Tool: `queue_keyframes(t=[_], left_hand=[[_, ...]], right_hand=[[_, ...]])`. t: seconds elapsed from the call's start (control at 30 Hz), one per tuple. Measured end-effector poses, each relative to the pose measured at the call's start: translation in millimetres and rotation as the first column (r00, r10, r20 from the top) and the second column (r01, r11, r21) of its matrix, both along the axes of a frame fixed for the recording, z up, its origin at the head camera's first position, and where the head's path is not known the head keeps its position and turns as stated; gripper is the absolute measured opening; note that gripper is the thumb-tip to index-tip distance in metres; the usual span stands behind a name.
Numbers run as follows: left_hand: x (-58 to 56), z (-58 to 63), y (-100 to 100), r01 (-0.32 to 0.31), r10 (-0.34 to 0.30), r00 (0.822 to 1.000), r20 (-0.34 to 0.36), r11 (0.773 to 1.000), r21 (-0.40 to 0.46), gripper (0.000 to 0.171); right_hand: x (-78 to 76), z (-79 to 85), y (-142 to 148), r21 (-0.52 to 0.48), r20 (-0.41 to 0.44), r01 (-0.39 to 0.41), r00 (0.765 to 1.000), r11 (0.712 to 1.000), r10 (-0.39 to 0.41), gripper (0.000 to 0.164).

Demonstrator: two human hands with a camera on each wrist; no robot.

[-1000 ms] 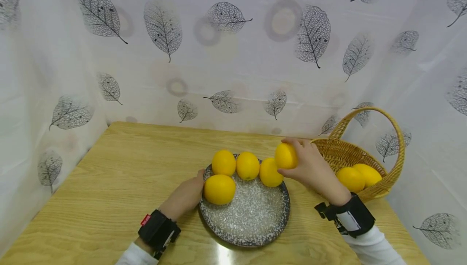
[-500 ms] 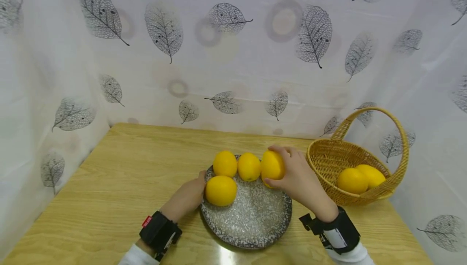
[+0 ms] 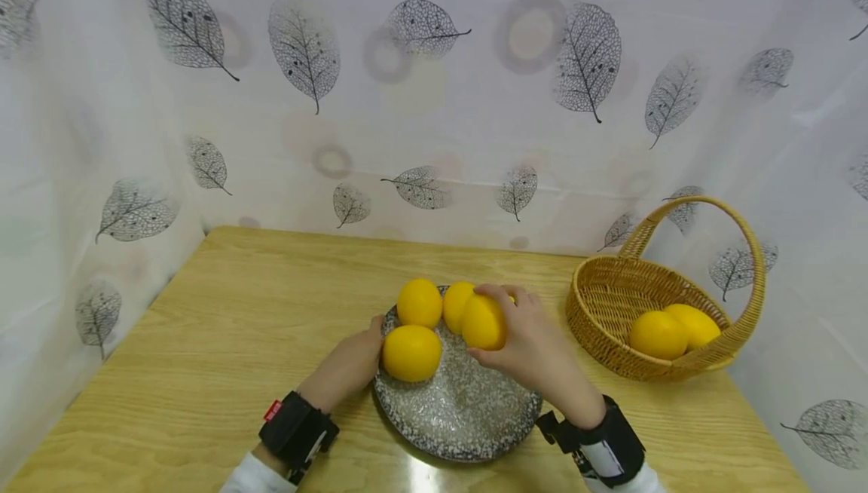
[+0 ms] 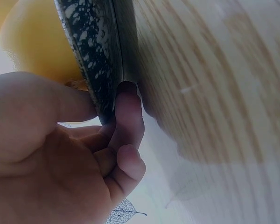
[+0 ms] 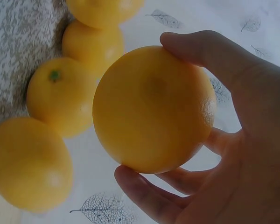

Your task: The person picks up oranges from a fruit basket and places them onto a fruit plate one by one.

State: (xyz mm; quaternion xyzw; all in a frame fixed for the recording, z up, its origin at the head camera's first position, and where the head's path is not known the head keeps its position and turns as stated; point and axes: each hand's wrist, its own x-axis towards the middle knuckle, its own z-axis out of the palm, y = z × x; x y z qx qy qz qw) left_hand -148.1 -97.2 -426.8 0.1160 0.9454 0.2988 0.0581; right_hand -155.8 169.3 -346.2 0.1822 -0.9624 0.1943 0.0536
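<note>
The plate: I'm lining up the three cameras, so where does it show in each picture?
Head: the plate sits low, near the middle.
Left wrist: the plate is edge-on at the top, left of centre, gripped by the left hand.
Right wrist: the plate is at upper left, cut off.
Shared landmark: leaf-print curtain.

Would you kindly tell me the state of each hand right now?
Left hand: closed, gripping the speckled plate by its edge.
Right hand: closed, holding a yellow fruit between thumb and fingers.
</note>
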Motion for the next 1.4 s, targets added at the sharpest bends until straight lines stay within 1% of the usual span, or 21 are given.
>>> queue_keyframes(t=[0.13,0.27,0.33,0.43,0.67,0.9,1.0,1.23,1.4], left_hand=[[-0.5,-0.1,0.1,0.003,-0.003,1.000,-0.004,1.000,-0.005,0.045],[-0.2,0.0,0.7,0.014,-0.015,0.999,-0.035,1.000,-0.011,0.044],[0.1,0.3,0.7,0.016,-0.016,0.999,-0.039,1.000,-0.009,0.043],[0.0,0.7,0.4,0.019,-0.019,0.999,-0.043,1.000,-0.006,0.043],[-0.9,-0.8,0.5,0.018,-0.019,0.999,-0.028,1.000,-0.016,0.045],[-3.1,-4.8,-0.7,0.020,-0.021,0.999,-0.045,0.999,-0.027,0.044],[-2.6,-4.2,-0.9,0.020,-0.021,0.999,-0.045,1.000,-0.019,0.044],[-3.4,-2.4,-1.5,0.022,-0.025,0.997,-0.066,0.999,-0.040,0.043],[-3.8,-3.6,-1.4,0.020,-0.023,0.998,-0.061,0.999,-0.042,0.043]], right_hand=[[3.3,-2.7,-6.6,-0.018,0.032,0.001,0.999,1.000,-0.001,0.080],[7.1,-6.6,-11.1,-0.034,0.051,0.006,0.999,0.999,-0.004,0.081],[8.2,-9.0,-13.2,-0.041,0.063,0.004,0.998,0.999,-0.002,0.081],[9.6,-13.6,-16.1,-0.041,0.081,0.002,0.997,0.999,0.001,0.082],[11.9,-23.8,-20.9,-0.039,0.122,-0.002,0.992,0.999,0.007,0.082],[12.9,-30.5,-24.7,-0.031,0.174,-0.001,0.985,1.000,0.006,0.079],[12.4,-32.2,-25.4,-0.034,0.193,0.003,0.981,0.999,0.003,0.078],[11.9,-36.3,-26.4,-0.017,0.207,-0.012,0.978,1.000,0.015,0.078],[12.6,-38.4,-27.1,-0.019,0.205,-0.018,0.978,1.000,0.021,0.079]])
